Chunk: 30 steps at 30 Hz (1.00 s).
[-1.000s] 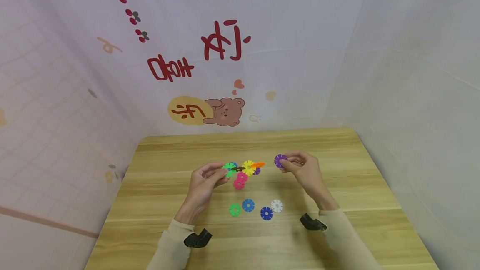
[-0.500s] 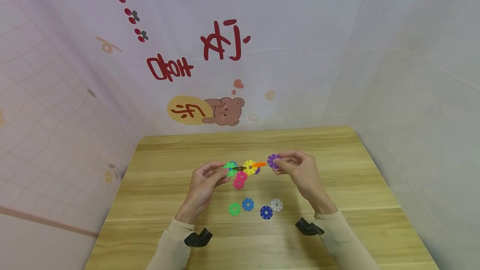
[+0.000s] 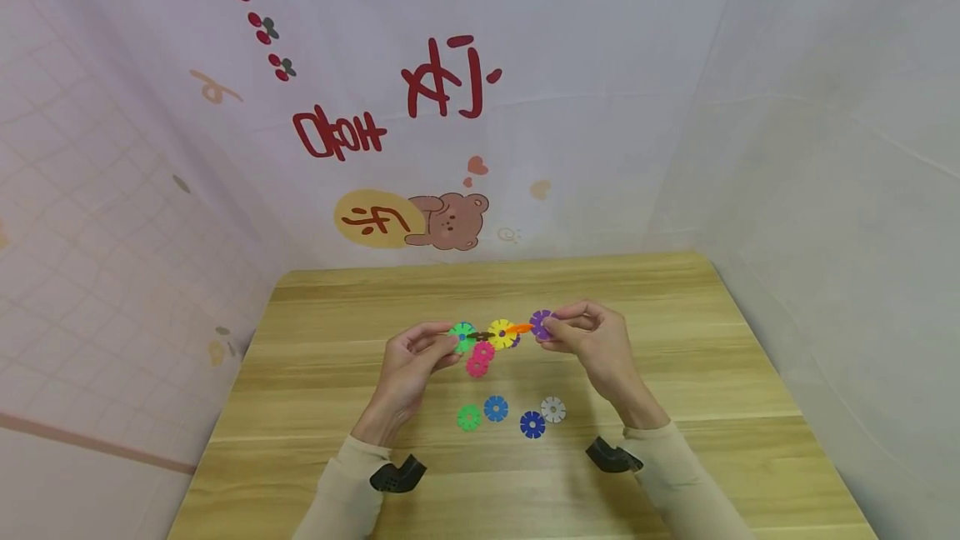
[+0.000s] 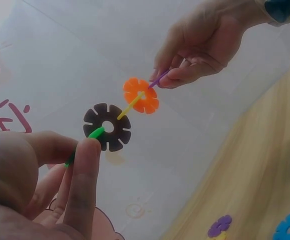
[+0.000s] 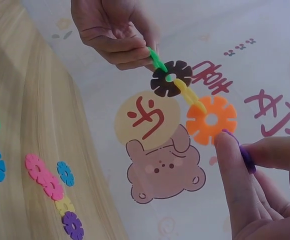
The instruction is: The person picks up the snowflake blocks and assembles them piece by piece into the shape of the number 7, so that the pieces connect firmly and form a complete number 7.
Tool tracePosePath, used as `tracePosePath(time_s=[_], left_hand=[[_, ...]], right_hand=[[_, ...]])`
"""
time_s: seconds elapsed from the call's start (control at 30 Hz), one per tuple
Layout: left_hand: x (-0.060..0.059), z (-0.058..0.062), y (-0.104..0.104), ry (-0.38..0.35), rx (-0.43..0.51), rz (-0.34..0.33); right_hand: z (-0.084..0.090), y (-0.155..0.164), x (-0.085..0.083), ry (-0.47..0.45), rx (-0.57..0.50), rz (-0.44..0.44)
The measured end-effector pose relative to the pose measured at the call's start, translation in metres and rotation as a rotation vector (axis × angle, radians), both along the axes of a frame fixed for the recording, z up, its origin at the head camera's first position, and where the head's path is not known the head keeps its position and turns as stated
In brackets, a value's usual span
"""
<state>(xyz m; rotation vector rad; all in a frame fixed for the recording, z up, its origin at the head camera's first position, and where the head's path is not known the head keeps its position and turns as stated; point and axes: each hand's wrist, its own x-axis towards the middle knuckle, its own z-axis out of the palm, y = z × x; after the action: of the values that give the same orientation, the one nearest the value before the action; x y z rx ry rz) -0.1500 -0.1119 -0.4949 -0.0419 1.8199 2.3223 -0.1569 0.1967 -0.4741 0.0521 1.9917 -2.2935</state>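
Observation:
Thumb and fingers of my left hand (image 3: pixel 408 369) pinch a green notched plastic disc (image 4: pixel 97 132) at one end of a short chain. From it the chain runs through a black disc (image 4: pixel 91 129) and a yellow disc (image 4: pixel 129 107) to an orange disc (image 5: pixel 197 125). Each disc is slotted crosswise into its neighbour. My right hand (image 3: pixel 603 348) pinches a purple disc (image 5: pixel 248 161) by its side. The purple disc's edge is right at the orange disc's rim, partly hidden by a fingertip. Both hands are raised above the wooden table (image 3: pixel 337 482).
Nearest the person lie a green disc (image 3: pixel 462 418), a light blue disc (image 3: pixel 489 408), a dark blue disc (image 3: pixel 526 425) and a white disc (image 3: pixel 547 411). Farther back are pink discs (image 3: pixel 472 372), with blue (image 5: pixel 61 170), yellow (image 5: pixel 59 204) and purple discs (image 5: pixel 69 223) beside them. Printed fabric walls (image 3: pixel 600 148) surround the table.
My right hand has moved left with the purple disc, bringing it up to the orange disc. The left hand and the chain have shifted only slightly to the right.

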Motion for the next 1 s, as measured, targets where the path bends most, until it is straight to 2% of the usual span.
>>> tracePosePath(time_s=[0.37,1.0], left_hand=[[0.0002,-0.0001,0.0001,0.027,-0.013,0.000],[-0.0013,-0.0017,0.0009,0.019,-0.036,-0.013]], right_hand=[[-0.0025,-0.0062,0.0029,-0.004,0.020,-0.024],[-0.0055,0.0010,0.0014,-0.019,0.030,0.019]])
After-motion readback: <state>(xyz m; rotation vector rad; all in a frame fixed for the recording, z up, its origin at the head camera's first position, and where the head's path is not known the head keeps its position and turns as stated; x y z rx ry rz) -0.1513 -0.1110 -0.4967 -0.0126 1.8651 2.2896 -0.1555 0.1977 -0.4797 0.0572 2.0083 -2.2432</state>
